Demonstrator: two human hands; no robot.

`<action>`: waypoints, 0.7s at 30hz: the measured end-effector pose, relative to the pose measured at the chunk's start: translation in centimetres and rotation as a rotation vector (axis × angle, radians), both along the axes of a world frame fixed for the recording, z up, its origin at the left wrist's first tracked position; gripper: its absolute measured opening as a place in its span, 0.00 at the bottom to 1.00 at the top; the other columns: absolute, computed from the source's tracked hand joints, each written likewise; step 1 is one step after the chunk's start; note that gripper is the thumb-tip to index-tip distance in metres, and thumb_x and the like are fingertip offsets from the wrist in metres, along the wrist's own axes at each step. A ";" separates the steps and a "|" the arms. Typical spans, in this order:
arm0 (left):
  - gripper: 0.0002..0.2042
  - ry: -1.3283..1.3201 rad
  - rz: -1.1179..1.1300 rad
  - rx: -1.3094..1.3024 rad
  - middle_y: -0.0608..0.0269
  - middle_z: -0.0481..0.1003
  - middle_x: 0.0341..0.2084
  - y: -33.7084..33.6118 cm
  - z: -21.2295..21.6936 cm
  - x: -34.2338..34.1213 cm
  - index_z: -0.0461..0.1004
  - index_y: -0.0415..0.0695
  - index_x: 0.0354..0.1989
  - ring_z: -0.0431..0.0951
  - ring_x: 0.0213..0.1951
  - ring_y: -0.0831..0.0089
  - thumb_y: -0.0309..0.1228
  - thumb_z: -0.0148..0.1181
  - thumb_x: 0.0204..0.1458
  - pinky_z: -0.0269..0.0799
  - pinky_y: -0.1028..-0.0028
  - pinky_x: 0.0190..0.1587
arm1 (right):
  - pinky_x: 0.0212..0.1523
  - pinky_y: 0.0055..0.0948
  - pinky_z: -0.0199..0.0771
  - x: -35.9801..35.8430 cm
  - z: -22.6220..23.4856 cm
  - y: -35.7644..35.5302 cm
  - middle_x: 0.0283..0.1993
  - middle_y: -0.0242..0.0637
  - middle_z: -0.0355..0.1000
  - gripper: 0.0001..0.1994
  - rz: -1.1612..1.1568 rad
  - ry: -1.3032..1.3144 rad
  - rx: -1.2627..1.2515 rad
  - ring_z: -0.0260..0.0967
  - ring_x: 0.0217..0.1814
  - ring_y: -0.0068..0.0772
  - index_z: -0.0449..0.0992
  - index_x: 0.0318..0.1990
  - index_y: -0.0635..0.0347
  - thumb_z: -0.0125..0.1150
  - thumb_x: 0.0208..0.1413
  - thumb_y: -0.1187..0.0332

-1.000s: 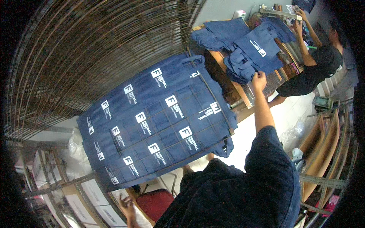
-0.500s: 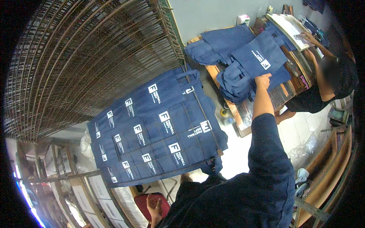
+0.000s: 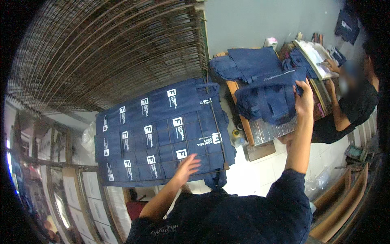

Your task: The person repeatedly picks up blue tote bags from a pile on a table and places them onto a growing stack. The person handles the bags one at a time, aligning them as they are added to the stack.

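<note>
Bags (image 3: pixel 160 112) navy blue, white prints repeating. Held bag (image 3: pixel 280 82) navy too. Rack (image 3: pixel 118 49) rusty brown. Wall (image 3: pixel 243 24) grey. Chair (image 3: pixel 136 209) dark red. Shirt (image 3: pixel 231 217) near-black.

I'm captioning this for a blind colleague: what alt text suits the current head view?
A person's right hand holds a navy bag at a wooden table, the open left hand in front of rows of printed bags. To the right, another person touches a pale frame.
</note>
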State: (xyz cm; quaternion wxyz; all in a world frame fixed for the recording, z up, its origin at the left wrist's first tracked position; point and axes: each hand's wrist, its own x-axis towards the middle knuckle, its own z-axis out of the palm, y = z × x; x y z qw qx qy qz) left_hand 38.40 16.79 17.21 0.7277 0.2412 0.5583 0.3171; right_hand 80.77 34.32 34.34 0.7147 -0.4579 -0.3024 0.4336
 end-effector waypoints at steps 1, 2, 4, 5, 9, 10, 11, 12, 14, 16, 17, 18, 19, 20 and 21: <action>0.35 -0.173 -0.058 -0.063 0.50 0.64 0.51 1.8 -0.3 2.4 0.58 0.46 0.57 0.65 0.53 0.59 0.62 0.40 0.49 0.60 0.58 0.52 | 0.43 0.26 0.65 -1.1 1.9 -2.1 0.46 0.33 0.63 0.30 0.060 0.004 -0.017 0.63 0.38 0.22 0.58 0.59 0.57 0.52 0.44 0.73; 0.42 -0.391 -0.110 -0.147 0.50 0.61 0.55 3.5 -0.4 4.6 0.54 0.45 0.60 0.62 0.55 0.58 0.68 0.35 0.45 0.57 0.56 0.54 | 0.44 0.25 0.65 -2.3 3.7 -4.3 0.49 0.31 0.62 0.30 0.112 0.003 -0.035 0.62 0.39 0.20 0.58 0.59 0.56 0.52 0.44 0.71; 0.54 -0.698 -0.120 -0.205 0.49 0.53 0.60 5.0 0.4 8.9 0.49 0.43 0.62 0.58 0.57 0.53 0.77 0.33 0.33 0.55 0.54 0.55 | 0.54 0.26 0.57 -5.3 7.2 -8.6 0.59 0.35 0.55 0.34 0.222 -0.189 0.009 0.60 0.50 0.24 0.56 0.60 0.60 0.55 0.39 0.69; 0.55 -0.847 -0.133 -0.228 0.49 0.51 0.60 5.9 -1.0 10.3 0.48 0.43 0.62 0.56 0.58 0.52 0.78 0.31 0.31 0.53 0.52 0.56 | 0.59 0.27 0.50 -4.7 7.0 -10.0 0.62 0.37 0.52 0.38 0.275 -0.315 0.087 0.55 0.57 0.27 0.55 0.61 0.63 0.55 0.35 0.68; 0.55 -1.157 -0.107 -0.049 0.52 0.56 0.59 7.1 3.8 12.2 0.54 0.43 0.60 0.56 0.59 0.54 0.78 0.30 0.30 0.48 0.51 0.59 | 0.65 0.26 0.34 -4.6 6.7 -14.6 0.65 0.45 0.46 0.49 0.480 -0.361 0.160 0.39 0.69 0.35 0.48 0.62 0.69 0.58 0.23 0.65; 0.53 -1.203 -0.122 -0.059 0.53 0.59 0.57 7.4 3.5 11.5 0.56 0.43 0.59 0.59 0.58 0.55 0.77 0.32 0.33 0.49 0.52 0.59 | 0.65 0.27 0.37 -4.5 6.2 -15.8 0.65 0.45 0.46 0.49 0.530 -0.246 0.146 0.40 0.68 0.35 0.48 0.62 0.68 0.58 0.22 0.67; 0.41 -1.146 -0.147 -0.048 0.54 0.65 0.53 8.2 3.5 10.9 0.60 0.42 0.56 0.65 0.54 0.58 0.66 0.40 0.44 0.57 0.56 0.57 | 0.64 0.27 0.42 -6.3 7.8 -17.4 0.66 0.43 0.44 0.49 0.550 -0.107 0.031 0.43 0.67 0.35 0.46 0.63 0.66 0.56 0.22 0.72; 0.37 -0.978 -0.128 0.005 0.55 0.66 0.52 8.7 3.6 10.4 0.61 0.43 0.55 0.66 0.54 0.59 0.63 0.41 0.47 0.58 0.58 0.56 | 0.63 0.27 0.44 -6.4 7.7 -17.9 0.66 0.43 0.44 0.49 0.516 -0.186 0.010 0.46 0.66 0.35 0.46 0.63 0.64 0.56 0.22 0.73; 0.31 -0.620 -0.096 0.106 0.57 0.67 0.51 8.9 5.2 8.6 0.64 0.44 0.53 0.67 0.52 0.61 0.57 0.43 0.51 0.61 0.61 0.55 | 0.62 0.26 0.48 -5.5 6.5 -19.2 0.66 0.43 0.44 0.49 0.449 -0.322 -0.027 0.51 0.63 0.36 0.45 0.64 0.60 0.56 0.23 0.75; 0.28 -0.656 -0.113 0.187 0.58 0.69 0.48 8.9 7.8 6.9 0.64 0.44 0.51 0.69 0.50 0.64 0.54 0.45 0.52 0.64 0.62 0.52 | 0.50 0.30 0.63 -3.1 5.2 -21.3 0.51 0.42 0.66 0.40 0.459 -0.531 -0.170 0.67 0.46 0.32 0.43 0.65 0.48 0.56 0.44 0.70; 0.26 -0.653 -0.094 0.243 0.58 0.70 0.47 8.6 9.4 5.6 0.65 0.44 0.51 0.70 0.49 0.65 0.53 0.46 0.52 0.66 0.63 0.51 | 0.44 0.30 0.66 -2.3 3.5 -22.4 0.43 0.41 0.71 0.31 0.286 -0.522 -0.264 0.68 0.41 0.30 0.44 0.64 0.46 0.49 0.54 0.66; 0.26 -0.681 -0.072 0.243 0.59 0.71 0.46 7.5 12.0 5.0 0.65 0.43 0.50 0.71 0.48 0.65 0.52 0.46 0.52 0.66 0.62 0.50 | 0.41 0.26 0.67 -1.6 0.6 -24.2 0.43 0.45 0.70 0.25 -0.042 -0.477 -0.230 0.69 0.39 0.29 0.49 0.63 0.52 0.43 0.57 0.62; 0.26 -0.717 -0.114 0.320 0.59 0.72 0.43 7.0 12.9 4.6 0.66 0.43 0.49 0.72 0.45 0.66 0.52 0.47 0.52 0.66 0.60 0.49 | 0.43 0.31 0.66 -0.9 -2.4 -25.6 0.44 0.43 0.70 0.27 -0.299 -0.440 -0.233 0.68 0.40 0.32 0.51 0.61 0.52 0.42 0.54 0.56; 0.25 -0.715 -0.095 0.364 0.62 0.74 0.36 5.8 14.6 4.5 0.69 0.44 0.43 0.75 0.40 0.69 0.54 0.48 0.51 0.74 0.64 0.38 | 0.44 0.36 0.65 -0.7 -6.9 -28.1 0.44 0.42 0.69 0.30 -0.398 -0.358 -0.337 0.66 0.42 0.34 0.53 0.60 0.53 0.41 0.51 0.49; 0.26 -0.659 -0.186 0.409 0.60 0.72 0.36 5.1 15.5 4.3 0.68 0.42 0.42 0.74 0.39 0.68 0.55 0.46 0.52 0.74 0.64 0.38 | 0.45 0.40 0.63 -1.0 -12.5 -30.7 0.45 0.41 0.68 0.34 -0.393 -0.232 -0.489 0.65 0.43 0.37 0.55 0.59 0.53 0.40 0.48 0.43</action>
